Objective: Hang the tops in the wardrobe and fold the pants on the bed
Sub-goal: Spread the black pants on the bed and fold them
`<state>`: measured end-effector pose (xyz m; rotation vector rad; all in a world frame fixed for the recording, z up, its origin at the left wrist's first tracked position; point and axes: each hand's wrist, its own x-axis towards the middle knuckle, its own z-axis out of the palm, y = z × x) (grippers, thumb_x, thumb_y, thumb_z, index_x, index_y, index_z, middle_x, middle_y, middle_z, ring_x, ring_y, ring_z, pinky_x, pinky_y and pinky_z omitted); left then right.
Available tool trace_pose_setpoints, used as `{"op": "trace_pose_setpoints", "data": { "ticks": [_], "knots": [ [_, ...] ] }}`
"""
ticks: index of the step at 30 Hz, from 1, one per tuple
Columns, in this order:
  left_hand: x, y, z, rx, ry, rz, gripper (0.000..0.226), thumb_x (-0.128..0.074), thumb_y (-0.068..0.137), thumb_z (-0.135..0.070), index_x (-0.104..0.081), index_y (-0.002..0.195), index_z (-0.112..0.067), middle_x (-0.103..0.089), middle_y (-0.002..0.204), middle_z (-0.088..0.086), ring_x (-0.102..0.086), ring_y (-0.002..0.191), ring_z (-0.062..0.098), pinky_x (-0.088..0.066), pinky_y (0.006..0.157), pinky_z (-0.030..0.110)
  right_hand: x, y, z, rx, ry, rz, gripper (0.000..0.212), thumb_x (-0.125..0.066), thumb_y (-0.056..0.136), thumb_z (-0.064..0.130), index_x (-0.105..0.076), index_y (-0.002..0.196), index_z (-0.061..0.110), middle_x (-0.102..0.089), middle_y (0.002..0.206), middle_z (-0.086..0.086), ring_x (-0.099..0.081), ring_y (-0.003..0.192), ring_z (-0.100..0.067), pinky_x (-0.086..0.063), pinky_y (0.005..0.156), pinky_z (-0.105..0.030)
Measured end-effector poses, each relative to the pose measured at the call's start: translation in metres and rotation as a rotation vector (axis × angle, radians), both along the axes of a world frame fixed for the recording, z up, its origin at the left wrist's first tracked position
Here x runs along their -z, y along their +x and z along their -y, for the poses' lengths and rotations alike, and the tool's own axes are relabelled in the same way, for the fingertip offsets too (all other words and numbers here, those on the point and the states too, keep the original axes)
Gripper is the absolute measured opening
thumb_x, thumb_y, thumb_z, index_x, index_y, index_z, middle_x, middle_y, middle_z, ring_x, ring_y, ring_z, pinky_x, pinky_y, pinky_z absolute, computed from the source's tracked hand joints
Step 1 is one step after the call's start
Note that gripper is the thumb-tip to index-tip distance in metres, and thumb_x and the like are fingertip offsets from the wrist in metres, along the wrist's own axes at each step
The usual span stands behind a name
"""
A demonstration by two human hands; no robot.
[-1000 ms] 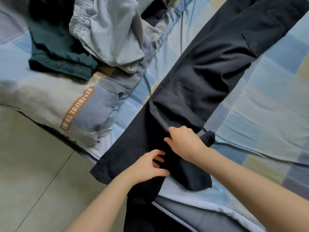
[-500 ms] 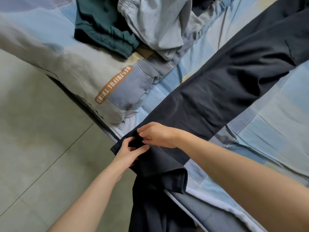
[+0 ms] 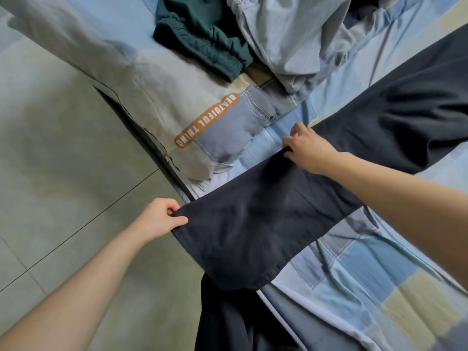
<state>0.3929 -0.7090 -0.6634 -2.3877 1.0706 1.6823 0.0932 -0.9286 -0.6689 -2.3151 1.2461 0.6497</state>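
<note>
Dark pants [image 3: 266,224] stretched across the bed [image 3: 367,287] edge, one leg end held at two corners.

The left hand [image 3: 159,219] pinches the near corner of the leg hem, thumb on top and fingers curled under; the right hand [image 3: 307,148] grips the far corner the same way. The cloth between them is taut; the rest of the pants runs away beyond the right hand, and part hangs off the bed below the left wrist. To fold well, I judge both corners should travel together, level, with the seams matched before laying down. Count: one dark pair in hand; past the right hand, one green garment [image 3: 202,39] and one grey garment [image 3: 283,34] in a heap; one orange label [image 3: 206,121] on the bedding.
</note>
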Motion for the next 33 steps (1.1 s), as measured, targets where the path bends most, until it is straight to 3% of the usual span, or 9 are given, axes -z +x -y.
{"op": "trace_pose_setpoints", "data": {
  "ticks": [4,7,9,12,16,20,24,27,33],
  "knots": [
    [0.009,-0.001,-0.002,0.015,0.076,-0.127,0.018,-0.078,0.080,-0.022,-0.073,0.091,-0.008,-0.068,0.091,-0.003,-0.065,0.084,0.016,-0.047,0.075,0.025,0.007,0.006,0.003,-0.015,0.006,-0.018,0.026,-0.051,0.094,0.019,-0.055,0.119,0.014,-0.050,0.119,-0.011,-0.048,0.110,-0.035,-0.047,0.090,-0.047],
    [0.013,-0.013,0.000,-0.048,0.198,-0.245,0.016,-0.080,0.078,-0.031,-0.075,0.089,-0.020,-0.076,0.085,-0.009,-0.071,0.079,0.005,-0.050,0.067,0.017,0.004,0.012,-0.006,0.035,-0.020,0.075,0.035,-0.047,0.093,0.010,-0.049,0.127,0.016,-0.045,0.126,-0.010,-0.047,0.109,-0.033,-0.047,0.090,-0.046],
    [0.017,-0.015,0.003,-0.037,0.219,-0.238,0.016,-0.081,0.076,-0.033,-0.077,0.081,-0.019,-0.076,0.079,-0.008,-0.071,0.070,0.003,-0.048,0.063,0.017,-0.003,0.009,-0.020,0.284,-0.117,0.302,0.032,-0.050,0.090,0.007,-0.050,0.120,0.014,-0.047,0.119,-0.008,-0.052,0.096,-0.025,-0.048,0.078,-0.039],
    [0.016,-0.013,0.004,-0.024,0.214,-0.215,0.019,-0.081,0.075,-0.036,-0.077,0.081,-0.018,-0.076,0.079,-0.007,-0.071,0.072,0.005,-0.050,0.067,0.021,-0.012,-0.015,-0.069,0.808,-0.184,0.497,0.010,-0.055,0.089,0.014,-0.046,0.093,0.014,-0.050,0.090,0.000,-0.046,0.070,-0.010,-0.031,0.063,-0.024],
    [0.014,-0.015,0.001,-0.079,0.170,-0.212,0.030,-0.072,0.082,-0.049,-0.077,0.088,-0.019,-0.077,0.085,-0.007,-0.072,0.083,0.010,-0.053,0.081,0.024,0.002,-0.063,-0.164,1.464,0.076,0.359,0.022,-0.060,0.091,0.019,-0.041,0.097,0.010,-0.054,0.089,-0.009,-0.055,0.081,-0.028,-0.036,0.070,-0.030],
    [0.015,-0.020,-0.002,-0.169,0.127,-0.134,0.051,-0.057,0.089,-0.057,-0.077,0.076,-0.012,-0.076,0.079,0.000,-0.070,0.081,0.018,-0.050,0.079,0.029,0.010,-0.075,-0.204,1.932,0.418,0.549,0.029,-0.064,0.089,0.019,-0.039,0.102,0.010,-0.048,0.087,-0.008,-0.053,0.066,-0.017,-0.054,0.065,-0.033],
    [0.012,-0.024,-0.007,-0.135,0.150,-0.163,0.042,-0.060,0.087,-0.059,-0.078,0.082,-0.021,-0.076,0.082,-0.011,-0.072,0.080,0.006,-0.048,0.071,0.022,0.016,-0.074,-0.211,1.808,0.450,0.470,0.033,-0.065,0.087,0.038,-0.040,0.083,0.017,-0.050,0.077,-0.004,-0.048,0.065,-0.019,-0.046,0.058,-0.031],
    [0.013,-0.033,-0.007,-0.086,0.164,-0.163,0.037,-0.063,0.084,-0.060,-0.075,0.090,-0.026,-0.074,0.081,-0.019,-0.069,0.075,-0.003,-0.046,0.068,0.016,0.015,-0.079,-0.208,1.534,0.268,0.325,0.030,-0.054,0.092,0.030,-0.049,0.067,0.014,-0.061,0.072,-0.008,-0.050,0.066,-0.024,-0.043,0.062,-0.032],
    [0.012,-0.031,-0.004,-0.079,0.114,-0.127,0.029,-0.074,0.081,-0.047,-0.077,0.084,-0.018,-0.077,0.081,-0.006,-0.072,0.078,0.011,-0.050,0.069,0.024,0.006,-0.105,-0.223,1.321,0.052,0.277,0.035,-0.049,0.089,0.021,-0.039,0.057,0.011,-0.041,0.051,-0.005,-0.037,0.051,-0.020,-0.029,0.048,-0.032]
  ]
}}
